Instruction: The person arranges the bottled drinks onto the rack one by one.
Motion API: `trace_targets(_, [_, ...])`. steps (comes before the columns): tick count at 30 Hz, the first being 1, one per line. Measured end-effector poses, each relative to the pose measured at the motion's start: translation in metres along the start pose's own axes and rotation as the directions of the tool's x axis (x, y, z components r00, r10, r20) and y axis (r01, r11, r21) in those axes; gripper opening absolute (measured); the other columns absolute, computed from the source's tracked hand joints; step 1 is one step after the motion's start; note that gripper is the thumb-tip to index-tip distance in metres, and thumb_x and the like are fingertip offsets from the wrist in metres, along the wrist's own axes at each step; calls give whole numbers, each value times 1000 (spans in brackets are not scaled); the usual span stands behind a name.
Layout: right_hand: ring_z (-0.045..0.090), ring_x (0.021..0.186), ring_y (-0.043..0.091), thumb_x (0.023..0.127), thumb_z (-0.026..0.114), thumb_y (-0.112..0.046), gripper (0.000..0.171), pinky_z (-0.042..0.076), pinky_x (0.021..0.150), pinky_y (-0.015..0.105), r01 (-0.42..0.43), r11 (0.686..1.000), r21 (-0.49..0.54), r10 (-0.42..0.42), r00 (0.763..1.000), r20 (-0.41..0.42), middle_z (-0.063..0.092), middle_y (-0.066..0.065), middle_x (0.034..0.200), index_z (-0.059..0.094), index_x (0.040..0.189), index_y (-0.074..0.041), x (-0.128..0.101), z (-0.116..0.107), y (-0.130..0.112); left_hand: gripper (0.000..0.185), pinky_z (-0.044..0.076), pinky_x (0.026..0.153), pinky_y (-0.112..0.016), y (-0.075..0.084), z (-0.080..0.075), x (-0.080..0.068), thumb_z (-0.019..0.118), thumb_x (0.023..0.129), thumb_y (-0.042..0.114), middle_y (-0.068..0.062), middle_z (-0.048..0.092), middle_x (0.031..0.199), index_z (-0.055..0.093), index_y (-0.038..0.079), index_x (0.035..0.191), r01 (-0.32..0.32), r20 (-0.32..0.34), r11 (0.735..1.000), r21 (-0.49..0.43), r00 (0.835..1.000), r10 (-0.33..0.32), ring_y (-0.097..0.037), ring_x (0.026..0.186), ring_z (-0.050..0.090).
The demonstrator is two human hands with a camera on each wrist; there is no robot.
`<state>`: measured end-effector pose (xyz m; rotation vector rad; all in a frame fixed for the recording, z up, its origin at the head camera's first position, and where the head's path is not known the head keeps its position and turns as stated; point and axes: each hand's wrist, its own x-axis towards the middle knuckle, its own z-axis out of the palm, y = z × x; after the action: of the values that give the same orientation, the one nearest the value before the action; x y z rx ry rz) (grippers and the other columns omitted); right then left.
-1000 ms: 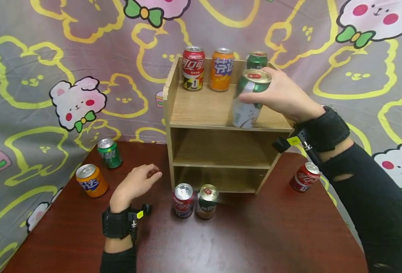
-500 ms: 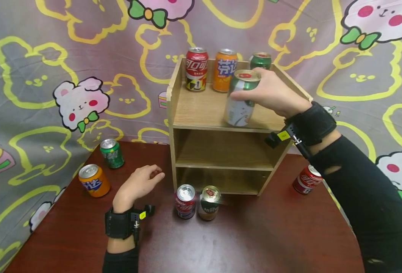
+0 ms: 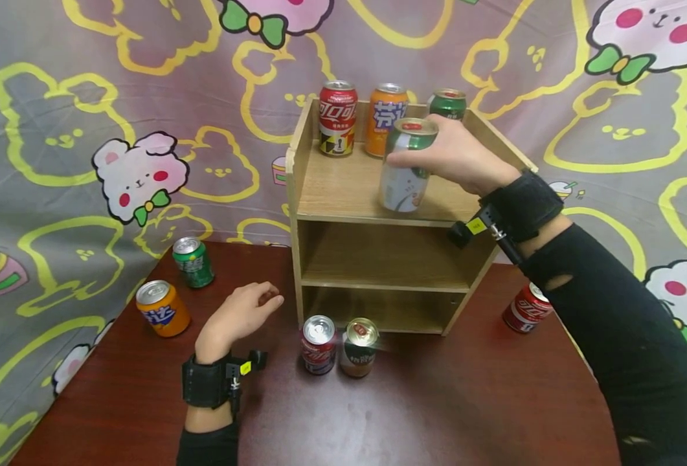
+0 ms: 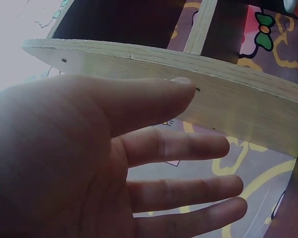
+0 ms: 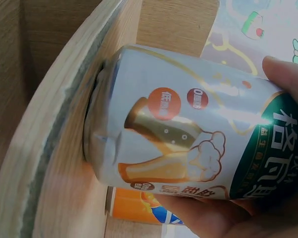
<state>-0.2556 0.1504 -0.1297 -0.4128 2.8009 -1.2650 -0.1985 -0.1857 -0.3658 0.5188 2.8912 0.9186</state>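
On the shelf (image 3: 343,188) against cartoon cloth (image 3: 87,129), the right hand's (image 3: 460,158) grip clasps a can (image 3: 404,168).

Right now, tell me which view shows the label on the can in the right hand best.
The right wrist view: the green-and-white can fills it, printed label facing the camera. The head view shows it small, gripped by the right hand over the shelf. The left wrist view misses it.
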Motion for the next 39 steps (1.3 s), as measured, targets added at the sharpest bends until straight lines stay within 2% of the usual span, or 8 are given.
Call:
trace_targets(6, [50, 108, 25, 82, 72, -41, 86, 44, 90, 41, 32, 998, -62, -32, 999, -4, 47, 15, 126, 24, 144, -6, -1, -1, 1, 34, 48, 81, -46, -1, 1, 1, 54, 97, 30, -14, 62, 107, 61, 2, 115, 4, 2, 1000, -2, 1000, -4, -29, 96, 59])
trace_targets(10, [49, 110, 27, 82, 70, -44, 89, 43, 89, 44, 127, 974, -186, -134, 991, -23, 45, 15, 130, 20, 149, -14, -3, -2, 3, 35, 48, 81, -47, -1, 1, 2, 53, 97, 30, -15, 62, 108, 61, 2, 115, 5, 3, 1000, -2, 1000, -5, -31, 98, 59])
trace_targets(12, [48, 111, 27, 85, 68, -42, 84, 42, 90, 45, 225, 938, -265, -234, 972, -2, 42, 14, 135, 22, 150, -16, -3, -5, 5, 35, 48, 82, -47, -1, 2, 2, 53, 97, 31, -15, 62, 109, 60, 2, 115, 6, 8, 1000, -3, 1000, -6, -31, 98, 58])
trace_targets(15, [45, 115, 26, 89, 66, -29, 73, 42, 91, 46, 372, 871, -321, -373, 926, 61, 38, 13, 142, 28, 150, -15, -3, -10, 8, 35, 48, 83, -48, -1, 2, 2, 53, 97, 30, -16, 62, 110, 60, 1, 117, 11, 14, 1000, -5, 1000, -11, -32, 100, 58])
trace_targets(17, [43, 116, 25, 90, 65, -23, 68, 41, 92, 45, 435, 833, -343, -427, 898, 102, 35, 12, 144, 31, 148, -12, -2, -13, 9, 36, 48, 83, -47, 0, 2, 2, 53, 97, 30, -16, 62, 110, 60, 1, 117, 14, 15, 1000, 0, 1000, -14, -31, 100, 58])
trace_targets(18, [42, 117, 25, 90, 65, -21, 68, 41, 93, 45, 444, 826, -347, -434, 894, 112, 35, 12, 144, 31, 148, -12, -2, -14, 9, 36, 48, 83, -48, 0, 3, 3, 53, 97, 30, -16, 62, 111, 60, 1, 117, 15, 16, 1000, 2, 1000, -15, -31, 100, 58])
trace_targets(28, [45, 116, 29, 89, 67, -26, 72, 40, 94, 45, 411, 799, -438, -405, 907, 111, 39, 17, 140, 30, 149, -11, 1, -6, -2, 36, 48, 83, -47, 1, 6, 5, 53, 97, 29, -16, 62, 111, 60, 0, 118, 12, 26, 1000, 10, 1000, -12, -32, 101, 58])
trace_targets(39, [40, 121, 36, 88, 65, -38, 73, 39, 96, 50, 291, 799, -526, -300, 951, 70, 38, 25, 136, 30, 145, -7, 6, 10, -20, 36, 48, 84, -49, 0, 8, 7, 53, 97, 29, -17, 62, 112, 60, -1, 117, -1, 16, 1000, 16, 1000, 1, -34, 102, 58])
